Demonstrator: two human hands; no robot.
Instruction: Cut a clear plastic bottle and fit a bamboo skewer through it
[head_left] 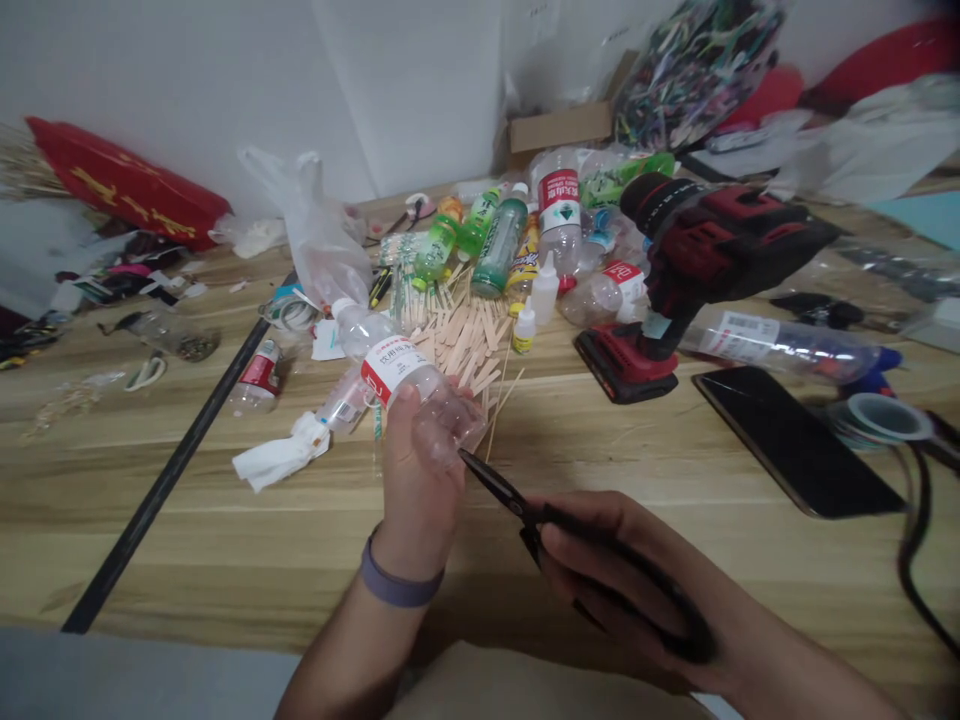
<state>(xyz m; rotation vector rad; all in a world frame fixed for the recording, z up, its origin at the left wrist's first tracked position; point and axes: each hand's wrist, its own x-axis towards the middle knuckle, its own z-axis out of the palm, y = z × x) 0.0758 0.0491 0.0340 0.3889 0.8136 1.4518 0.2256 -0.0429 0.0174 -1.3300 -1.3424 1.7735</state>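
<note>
My left hand [420,490] is wrapped round the lower part of a clear plastic bottle [390,365] with a red and white label. The bottle is tilted, its white cap pointing up and away to the left and its base toward my right side. In my right hand [615,560] is a pair of black scissors [517,500], with my fingers in the handle loops. Their narrow blade tips are at the bottle's base; whether they pierce the plastic I cannot tell. Behind the bottle lies a pile of flat wooden sticks [469,335].
A red and black cordless drill [697,240] stands at the right, near a dark phone [795,440]. Several plastic bottles [559,200] fill the back middle. A white plastic bag [322,230] and a long black strip [180,460] are at the left.
</note>
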